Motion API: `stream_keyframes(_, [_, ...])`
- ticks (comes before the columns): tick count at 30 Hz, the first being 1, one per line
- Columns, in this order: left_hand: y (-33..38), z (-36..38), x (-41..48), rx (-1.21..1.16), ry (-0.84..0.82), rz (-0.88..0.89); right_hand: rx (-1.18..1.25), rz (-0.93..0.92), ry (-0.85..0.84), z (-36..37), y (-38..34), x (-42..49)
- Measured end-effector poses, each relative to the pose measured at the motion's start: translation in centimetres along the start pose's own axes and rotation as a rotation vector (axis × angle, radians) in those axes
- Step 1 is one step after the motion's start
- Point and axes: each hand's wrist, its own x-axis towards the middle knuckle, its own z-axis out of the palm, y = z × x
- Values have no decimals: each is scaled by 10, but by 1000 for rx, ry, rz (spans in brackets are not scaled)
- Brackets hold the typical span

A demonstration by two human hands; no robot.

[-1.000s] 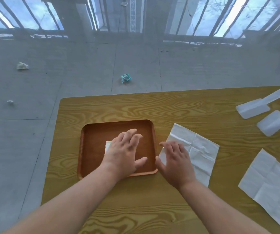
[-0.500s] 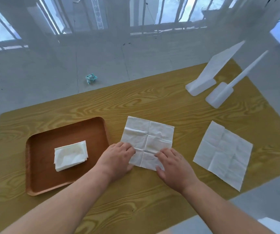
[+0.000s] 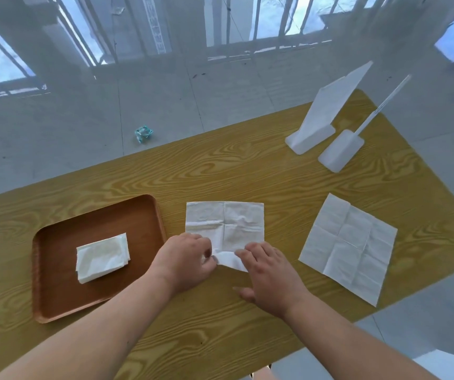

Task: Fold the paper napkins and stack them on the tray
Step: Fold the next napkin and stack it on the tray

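A brown tray (image 3: 56,294) lies at the left of the wooden table (image 3: 247,171), with one folded white napkin (image 3: 102,256) in it. An unfolded white napkin (image 3: 224,224) lies just right of the tray. My left hand (image 3: 184,260) and my right hand (image 3: 269,272) pinch its near edge, which is lifted and crumpled between them. A second unfolded napkin (image 3: 349,246) lies flat further right, untouched.
Two white stands (image 3: 313,135) (image 3: 339,153) with upright cards stand at the table's far right. A crumpled blue-white scrap (image 3: 143,133) lies on the grey floor beyond the far edge. The table's near right corner ends close to my right forearm.
My left hand left the tray, where the folded napkin now shows, and joined my right hand on the middle napkin. Its near edge has since lifted. The view swung right.
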Motion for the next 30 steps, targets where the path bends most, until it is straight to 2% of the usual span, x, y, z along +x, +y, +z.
stream_keyframes(4, [-3,-9,-3,-45,-74,-35,46,26,94,-11,-2,10])
stream_keyframes(6, [-7,-9,-5,-9,-152,-21,78,27,103,-18,-1,14])
stream_keyframes(8, [-9,-8,-5,69,-162,-1,117,35,115,-24,1,18])
stream_keyframes(14, [-7,-17,5,31,60,-78,167,121,166,-38,14,34])
stream_keyframes(17, [-7,-17,6,16,256,-136,180,221,305,-36,18,35])
stream_keyframes(19, [-6,-11,4,71,319,-42,154,224,405,-31,20,31])
stream_keyframes(21, [-4,0,2,164,297,159,100,119,467,-25,20,26])
stream_keyframes(23, [-3,8,1,239,245,286,34,4,457,-19,22,22])
stream_keyframes(24, [-2,10,1,244,237,287,8,-28,435,-16,22,21])
stream_keyframes(27, [2,9,6,151,232,117,-7,-7,378,-12,24,22])
stream_keyframes(30, [0,6,17,72,141,-21,46,77,329,-17,27,28])
